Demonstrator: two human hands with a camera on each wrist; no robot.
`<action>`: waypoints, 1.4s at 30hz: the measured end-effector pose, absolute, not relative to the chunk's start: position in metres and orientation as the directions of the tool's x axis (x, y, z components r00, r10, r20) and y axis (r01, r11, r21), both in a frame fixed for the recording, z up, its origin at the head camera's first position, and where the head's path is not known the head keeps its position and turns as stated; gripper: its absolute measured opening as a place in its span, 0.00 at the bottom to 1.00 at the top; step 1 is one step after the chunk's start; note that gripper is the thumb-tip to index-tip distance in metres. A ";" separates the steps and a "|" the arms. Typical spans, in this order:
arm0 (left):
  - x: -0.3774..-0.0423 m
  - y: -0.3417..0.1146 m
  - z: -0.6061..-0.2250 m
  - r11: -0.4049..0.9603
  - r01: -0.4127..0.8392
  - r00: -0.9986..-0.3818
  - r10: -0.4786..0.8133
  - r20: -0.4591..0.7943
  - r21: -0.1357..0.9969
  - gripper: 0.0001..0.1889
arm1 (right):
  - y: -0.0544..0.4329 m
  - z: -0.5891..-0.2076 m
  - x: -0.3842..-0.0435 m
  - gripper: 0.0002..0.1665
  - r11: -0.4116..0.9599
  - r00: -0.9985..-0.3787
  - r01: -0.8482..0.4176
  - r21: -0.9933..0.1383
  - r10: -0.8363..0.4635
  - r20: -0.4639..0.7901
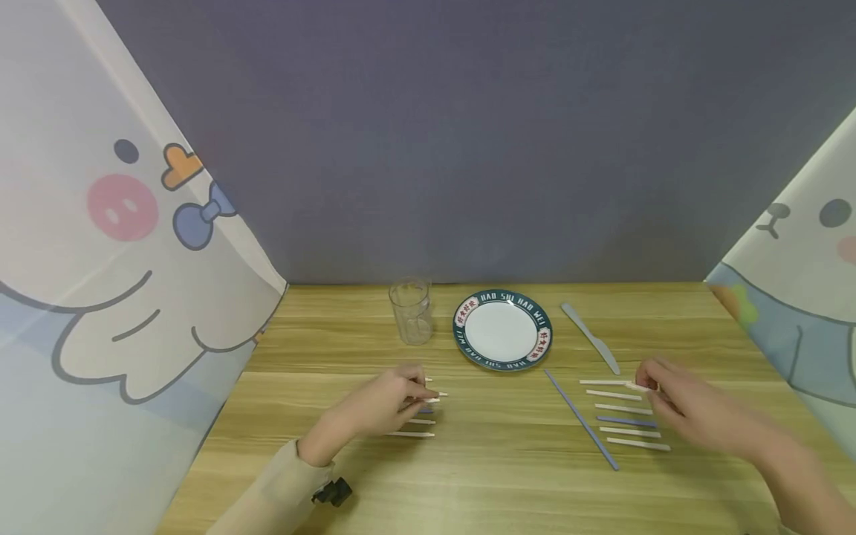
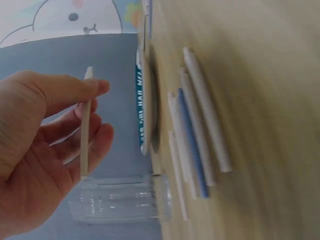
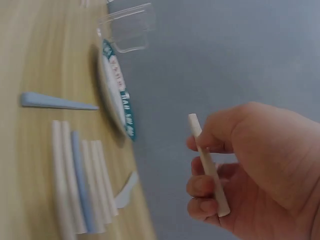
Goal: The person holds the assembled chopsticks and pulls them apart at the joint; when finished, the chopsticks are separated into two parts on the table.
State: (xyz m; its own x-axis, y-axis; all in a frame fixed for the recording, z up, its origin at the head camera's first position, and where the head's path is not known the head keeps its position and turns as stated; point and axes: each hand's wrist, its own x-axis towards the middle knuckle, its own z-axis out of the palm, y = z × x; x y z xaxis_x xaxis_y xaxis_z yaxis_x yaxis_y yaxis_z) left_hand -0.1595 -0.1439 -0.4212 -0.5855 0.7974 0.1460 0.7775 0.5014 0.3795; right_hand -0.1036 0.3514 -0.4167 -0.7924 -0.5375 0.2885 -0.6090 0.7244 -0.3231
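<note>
My left hand point(image 1: 384, 401) pinches a short, thin white stick point(image 2: 85, 135) between thumb and fingers, raised above a row of similar white sticks point(image 2: 207, 110) with one blue stick point(image 2: 192, 142) among them. On the right, my right hand point(image 1: 702, 412) holds another short white stick point(image 3: 210, 172) between thumb and curled fingers. It hovers over the far end of a second row of white sticks point(image 1: 623, 408), which also includes a blue stick point(image 1: 626, 421). Part of the left row is hidden behind the left hand in the head view.
A long blue stick point(image 1: 580, 418) lies slanted left of the right row. Behind stand a clear glass point(image 1: 412, 316) and a white plate with a green lettered rim point(image 1: 461, 338). A pale knife point(image 1: 590, 336) lies right of the plate. A grey wall point(image 1: 495, 148) closes the back.
</note>
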 end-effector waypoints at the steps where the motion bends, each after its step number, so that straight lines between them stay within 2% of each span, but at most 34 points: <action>1: -0.158 -0.145 -0.423 0.498 0.773 -0.583 0.801 0.132 0.394 0.09 | 0.353 -0.420 -0.103 0.21 0.719 -0.787 -0.616 -0.320 -0.549 0.281; 3: -0.156 -0.147 -0.426 0.490 0.765 -0.579 0.807 0.115 0.419 0.08 | 0.356 -0.427 -0.102 0.21 0.708 -0.778 -0.628 -0.322 -0.573 0.258; 7: -0.151 -0.148 -0.434 0.483 0.759 -0.576 0.811 0.102 0.437 0.05 | 0.361 -0.440 -0.099 0.21 0.646 -0.752 -0.651 -0.398 -0.620 0.224; 13: -0.145 -0.148 -0.443 0.535 0.723 -0.603 0.798 0.020 0.438 0.02 | 0.365 -0.454 -0.094 0.20 0.585 -0.737 -0.647 -0.490 -0.646 0.201; 19: -0.142 -0.147 -0.445 0.575 0.689 -0.623 0.781 -0.045 0.441 0.03 | 0.366 -0.462 -0.091 0.20 0.526 -0.703 -0.670 -0.523 -0.676 0.220; 24: -0.142 -0.147 -0.452 0.598 0.682 -0.622 0.777 -0.097 0.421 0.03 | 0.367 -0.465 -0.090 0.17 0.507 -0.689 -0.675 -0.536 -0.694 0.211; 30: -0.143 -0.148 -0.460 0.585 0.690 -0.611 0.787 -0.091 0.425 0.03 | 0.366 -0.468 -0.091 0.13 0.528 -0.698 -0.653 -0.543 -0.698 0.159; 42: -0.149 -0.149 -0.460 0.595 0.674 -0.621 0.777 -0.099 0.437 0.06 | 0.360 -0.471 -0.095 0.16 0.578 -0.725 -0.653 -0.490 -0.663 0.185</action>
